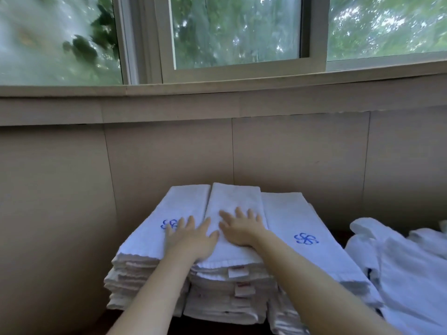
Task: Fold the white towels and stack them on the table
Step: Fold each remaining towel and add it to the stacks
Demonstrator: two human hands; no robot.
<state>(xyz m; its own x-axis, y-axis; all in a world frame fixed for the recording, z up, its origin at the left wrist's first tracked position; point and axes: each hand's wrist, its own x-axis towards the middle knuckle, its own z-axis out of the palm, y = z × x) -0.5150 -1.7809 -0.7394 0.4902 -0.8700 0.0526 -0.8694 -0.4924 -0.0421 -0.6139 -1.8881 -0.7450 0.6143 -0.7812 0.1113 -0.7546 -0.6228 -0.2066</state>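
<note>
The middle stack (225, 293) was tall and its front edges were uneven, so I think a push to one side could have made it lean or slip forward. Your left hand (191, 238) and right hand (242, 228) lay flat with fingers spread, holding nothing, pressing on the top folded towel (233, 201). The unfolded towels (406, 274) lay near, on the right

Your left hand (191, 238) and right hand (242, 228) flat with fingers spread on the top folded towel (232, 201) of the middle stack, matching stacks touching either side, unfolded towels (399, 267) heaped at right, window (237, 32) above.
</note>
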